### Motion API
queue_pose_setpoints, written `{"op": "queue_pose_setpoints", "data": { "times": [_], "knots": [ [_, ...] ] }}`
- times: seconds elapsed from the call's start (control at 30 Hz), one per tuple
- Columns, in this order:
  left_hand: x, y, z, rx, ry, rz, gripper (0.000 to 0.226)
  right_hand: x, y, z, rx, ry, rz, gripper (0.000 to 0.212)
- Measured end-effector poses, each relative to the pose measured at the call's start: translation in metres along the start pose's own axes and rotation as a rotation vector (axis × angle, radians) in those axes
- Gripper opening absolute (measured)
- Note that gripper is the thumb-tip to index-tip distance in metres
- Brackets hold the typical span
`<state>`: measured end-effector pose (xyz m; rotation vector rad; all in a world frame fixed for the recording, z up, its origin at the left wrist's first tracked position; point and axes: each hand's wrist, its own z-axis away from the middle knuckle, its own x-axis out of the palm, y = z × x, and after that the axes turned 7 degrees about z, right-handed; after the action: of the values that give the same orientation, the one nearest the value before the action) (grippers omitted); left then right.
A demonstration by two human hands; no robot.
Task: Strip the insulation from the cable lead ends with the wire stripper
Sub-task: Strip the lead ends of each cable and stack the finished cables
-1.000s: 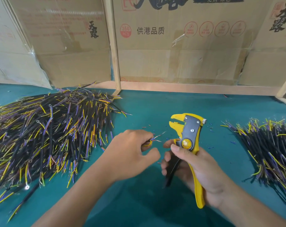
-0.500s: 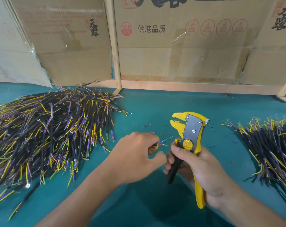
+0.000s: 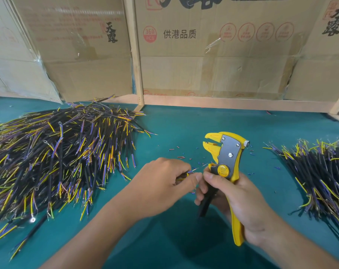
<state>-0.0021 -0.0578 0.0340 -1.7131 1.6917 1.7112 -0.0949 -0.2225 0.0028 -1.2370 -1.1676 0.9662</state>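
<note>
Wire stripper (image 3: 225,166), yellow with a grey metal plate, held upright in the right hand (image 3: 240,202), whose grip is wrapped around both handles; its toothed jaws stand apart at the top, facing left, with nothing between them. Cable lead (image 3: 186,176), yellow and purple, pinched between thumb and fingers of the left hand (image 3: 160,183), just left of the stripper's pivot; only its short fine ends show past the fingertips. Compared with the frame one second earlier, the two hands have drawn closer, so that the left thumb now almost meets the right index finger, while the stripper remains upright over the green worktop (image 3: 184,121). Large pile of unprocessed leads (image 3: 54,154) at left; smaller pile (image 3: 319,171) at right. Scraps of stripped insulation (image 3: 181,157) lie scattered between them. Cardboard boxes (image 3: 213,61) stand behind a wooden frame (image 3: 134,55); their contents are not visible
</note>
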Motion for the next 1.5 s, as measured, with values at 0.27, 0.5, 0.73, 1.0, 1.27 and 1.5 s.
{"op": "queue_pose_setpoints", "data": {
  "times": [0.27,0.5,0.73,1.0,1.27,1.5],
  "knots": [
    [-0.001,0.003,0.001,0.011,-0.016,0.068,0.05,0.001,0.002,-0.002,-0.059,0.018,-0.001,0.011],
    [-0.006,0.011,0.0,0.058,-0.05,0.185,0.04,0.005,0.002,0.001,-0.126,0.024,0.005,0.01],
    [-0.008,0.016,0.001,0.011,-0.101,0.364,0.049,0.006,0.002,0.003,-0.184,0.03,0.002,0.012],
    [-0.012,0.026,0.002,-0.098,-0.221,0.562,0.032,0.004,0.002,0.003,-0.256,0.064,0.079,0.024],
    [-0.011,0.023,0.003,-0.111,-0.245,0.622,0.055,0.004,-0.001,0.003,-0.361,0.051,0.226,0.023],
    [-0.014,0.02,0.003,-0.112,-0.319,0.704,0.053,0.005,-0.004,0.004,-0.32,0.07,0.143,0.033]
  ]
}}
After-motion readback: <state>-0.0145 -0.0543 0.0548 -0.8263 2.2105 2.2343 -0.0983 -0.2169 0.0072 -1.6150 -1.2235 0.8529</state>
